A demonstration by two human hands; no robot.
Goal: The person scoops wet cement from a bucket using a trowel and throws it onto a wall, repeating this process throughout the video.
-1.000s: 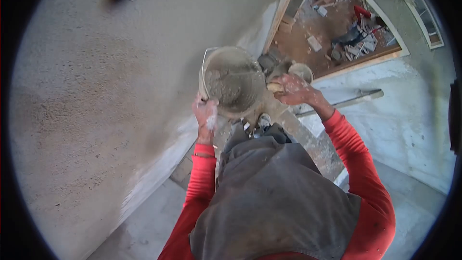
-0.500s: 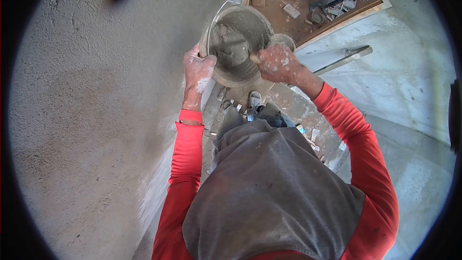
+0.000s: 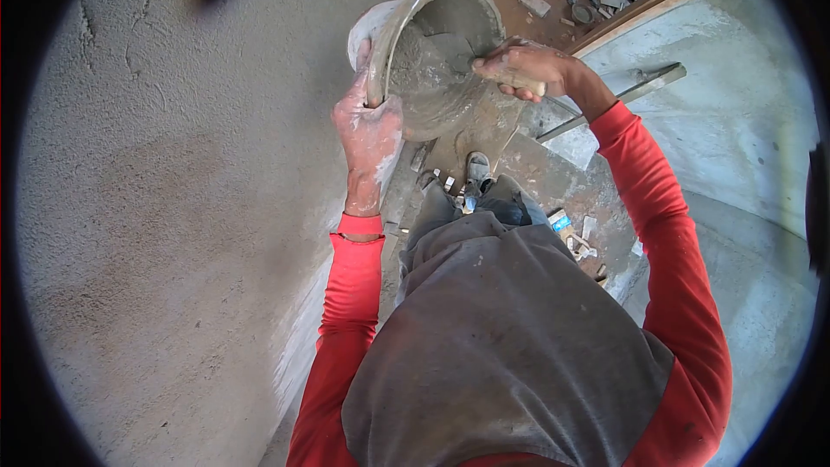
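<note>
A mortar-smeared bucket [image 3: 445, 112] is tilted close to the plastered wall, its opening toward me. My left hand [image 3: 370, 125] is closed on the bucket's left side near the rim, and white smears cover the skin. Wet grey mortar [image 3: 415, 60] lies inside. My right hand [image 3: 527, 69], at the right edge of the opening, is closed around the pale handle of a trowel [image 3: 517, 82]. The trowel's blade reaches into the bucket and is coated grey, so its outline is hard to tell from the mortar.
The rough plastered wall [image 3: 164, 207] rises along my left. A long straight bar [image 3: 614, 102] leans at the right wall. Rubble and scraps [image 3: 575, 238] lie by my feet, and a wooden frame [image 3: 635, 13] borders an opening with debris beyond.
The bucket has tipped over toward the wall, with my left hand still on it. My right hand has turned and shifted to the right, showing more of the trowel's handle.
</note>
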